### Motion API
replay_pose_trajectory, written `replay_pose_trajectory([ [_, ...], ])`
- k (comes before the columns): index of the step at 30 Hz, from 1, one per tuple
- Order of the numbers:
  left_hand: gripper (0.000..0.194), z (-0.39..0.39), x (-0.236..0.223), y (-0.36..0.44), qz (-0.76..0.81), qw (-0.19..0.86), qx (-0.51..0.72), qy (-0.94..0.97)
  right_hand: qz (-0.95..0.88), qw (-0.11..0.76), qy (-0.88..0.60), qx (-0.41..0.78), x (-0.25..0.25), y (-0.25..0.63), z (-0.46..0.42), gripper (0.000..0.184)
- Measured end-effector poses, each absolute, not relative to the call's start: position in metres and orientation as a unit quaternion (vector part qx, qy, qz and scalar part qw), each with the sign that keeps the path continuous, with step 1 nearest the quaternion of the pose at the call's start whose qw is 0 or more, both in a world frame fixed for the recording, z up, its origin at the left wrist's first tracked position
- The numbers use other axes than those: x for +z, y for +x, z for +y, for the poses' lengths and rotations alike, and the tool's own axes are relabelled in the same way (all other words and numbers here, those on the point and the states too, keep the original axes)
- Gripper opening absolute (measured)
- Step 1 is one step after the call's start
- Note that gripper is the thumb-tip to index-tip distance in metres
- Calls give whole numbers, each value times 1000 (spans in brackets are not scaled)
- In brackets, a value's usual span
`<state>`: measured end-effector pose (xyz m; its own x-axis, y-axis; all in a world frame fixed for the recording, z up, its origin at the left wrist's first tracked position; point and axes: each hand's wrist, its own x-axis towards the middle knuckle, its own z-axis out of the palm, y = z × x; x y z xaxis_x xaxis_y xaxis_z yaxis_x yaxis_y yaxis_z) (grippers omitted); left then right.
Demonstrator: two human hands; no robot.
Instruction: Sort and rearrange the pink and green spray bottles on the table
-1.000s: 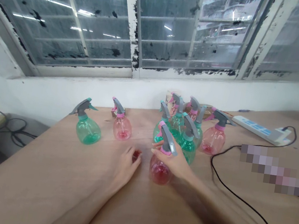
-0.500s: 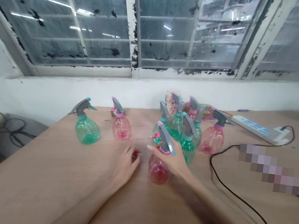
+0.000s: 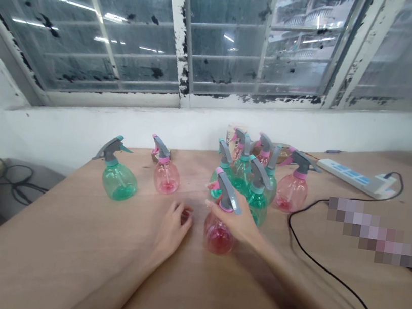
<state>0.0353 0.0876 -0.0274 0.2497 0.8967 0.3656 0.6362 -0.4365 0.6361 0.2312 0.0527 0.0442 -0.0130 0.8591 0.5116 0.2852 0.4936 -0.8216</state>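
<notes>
My right hand [image 3: 237, 218] is closed round the neck of a pink spray bottle [image 3: 219, 235] with a grey and pink trigger head. The bottle stands upright on the table, with some dark pink liquid low inside. To its left, my left hand [image 3: 175, 227] rests on the tabletop, fingers loosely curled and thumb apart, with no object visible in it. Just behind my right hand stands a green spray bottle [image 3: 258, 203] in a cluster with other green and pink ones. A pink spray bottle [image 3: 166, 177] and a green spray bottle [image 3: 119, 181] stand apart on the left.
Another pink spray bottle [image 3: 291, 192] stands at the cluster's right side. A white power strip [image 3: 348, 177] lies at the back right, and a black cable [image 3: 322, 265] curves across the right of the wooden table [image 3: 62, 247]. Behind is a white wall [image 3: 126, 123] below barred windows.
The fingers of my right hand shift slightly about the pink bottle's neck. The whole view drifts a little left; the bottles and my left hand stay in place on the table.
</notes>
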Motion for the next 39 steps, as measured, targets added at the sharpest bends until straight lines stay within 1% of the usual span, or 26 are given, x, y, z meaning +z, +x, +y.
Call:
replay_pose_trajectory([
  [2,13,87,-26,36,498,180,358,769,-663,548,-430,273,42,232,53,40],
  [4,12,86,-25,36,500,177,356,770,-662,544,-433,280,40,232,53,44],
  [6,12,86,-24,37,503,177,351,770,-660,545,-435,278,37,232,53,40],
  [9,11,85,-23,37,503,178,348,771,-657,554,-434,270,35,232,53,22],
  [11,11,85,-22,38,501,180,348,771,-654,557,-437,267,32,231,53,15],
  [16,11,84,-22,38,505,183,345,770,-649,558,-446,262,27,232,54,18],
  [23,11,85,-25,38,504,173,342,774,-641,558,-450,274,28,232,54,16],
  [32,11,85,-24,37,503,181,333,777,-669,543,-420,286,40,234,54,18],
  [39,10,86,-26,37,505,181,333,775,-673,550,-396,296,46,232,53,12],
])
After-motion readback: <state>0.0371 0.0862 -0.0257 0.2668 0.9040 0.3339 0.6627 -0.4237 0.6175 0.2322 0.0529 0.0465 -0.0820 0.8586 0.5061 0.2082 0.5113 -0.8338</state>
